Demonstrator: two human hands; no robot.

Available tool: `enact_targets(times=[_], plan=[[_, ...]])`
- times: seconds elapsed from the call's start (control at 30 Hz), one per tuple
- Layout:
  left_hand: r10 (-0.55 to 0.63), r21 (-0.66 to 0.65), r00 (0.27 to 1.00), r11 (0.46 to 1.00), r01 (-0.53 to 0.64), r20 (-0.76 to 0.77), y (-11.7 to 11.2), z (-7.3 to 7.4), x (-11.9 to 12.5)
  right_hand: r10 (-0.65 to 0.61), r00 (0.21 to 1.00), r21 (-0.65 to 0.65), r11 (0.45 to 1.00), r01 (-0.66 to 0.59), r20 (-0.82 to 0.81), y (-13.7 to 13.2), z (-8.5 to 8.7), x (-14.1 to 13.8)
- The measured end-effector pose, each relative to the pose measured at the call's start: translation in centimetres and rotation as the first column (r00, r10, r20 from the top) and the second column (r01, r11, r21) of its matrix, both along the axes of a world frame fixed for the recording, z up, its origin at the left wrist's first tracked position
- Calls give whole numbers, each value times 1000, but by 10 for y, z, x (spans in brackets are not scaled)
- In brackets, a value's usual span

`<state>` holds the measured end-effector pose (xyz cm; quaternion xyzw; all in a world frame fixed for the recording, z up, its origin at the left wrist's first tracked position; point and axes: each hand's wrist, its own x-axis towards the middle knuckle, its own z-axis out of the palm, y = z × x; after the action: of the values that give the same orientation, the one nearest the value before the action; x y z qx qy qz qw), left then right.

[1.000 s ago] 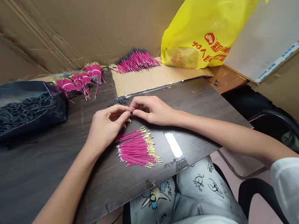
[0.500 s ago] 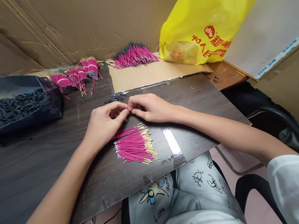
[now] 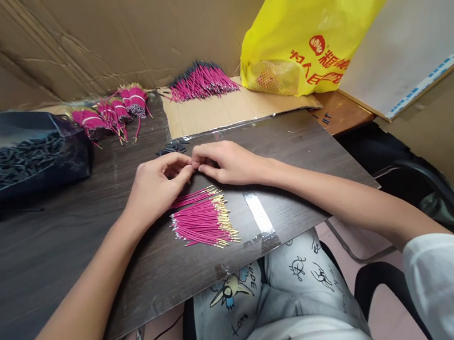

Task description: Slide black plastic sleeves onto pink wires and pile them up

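Note:
My left hand (image 3: 162,182) and my right hand (image 3: 226,162) meet fingertip to fingertip above the dark table. Both are closed in a pinch, and whatever lies between the fingertips is too small or hidden to make out. Just below them is a row of short magenta wires (image 3: 201,221) with gold tips on the right and silvery ends on the left. Behind my fingers lies a small heap of black tubes (image 3: 173,146).
A dark bag (image 3: 77,160) full of black tubes stands at left. Tied magenta wire bundles (image 3: 90,120) lie behind it. On a cardboard sheet (image 3: 209,118) rest a pile of black-ended magenta wires (image 3: 203,81) and a yellow plastic bag (image 3: 295,31). The table edge faces my lap.
Both hands stay pinched together in nearly the same place. The whole view has shifted slightly; nothing else has visibly moved.

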<state>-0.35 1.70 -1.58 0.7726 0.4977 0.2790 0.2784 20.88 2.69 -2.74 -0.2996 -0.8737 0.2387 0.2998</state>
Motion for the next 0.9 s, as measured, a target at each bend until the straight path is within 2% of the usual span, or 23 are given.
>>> enact_targets(times=[0.3, 0.9], plan=[[-11, 43, 999, 999, 13, -45, -3, 4, 2, -6, 1000, -2, 1000, 6, 23, 0, 0, 0], [4, 40, 998, 999, -1, -65, -4, 5, 4, -6, 998, 13, 1000, 5, 56, 1, 0, 1]])
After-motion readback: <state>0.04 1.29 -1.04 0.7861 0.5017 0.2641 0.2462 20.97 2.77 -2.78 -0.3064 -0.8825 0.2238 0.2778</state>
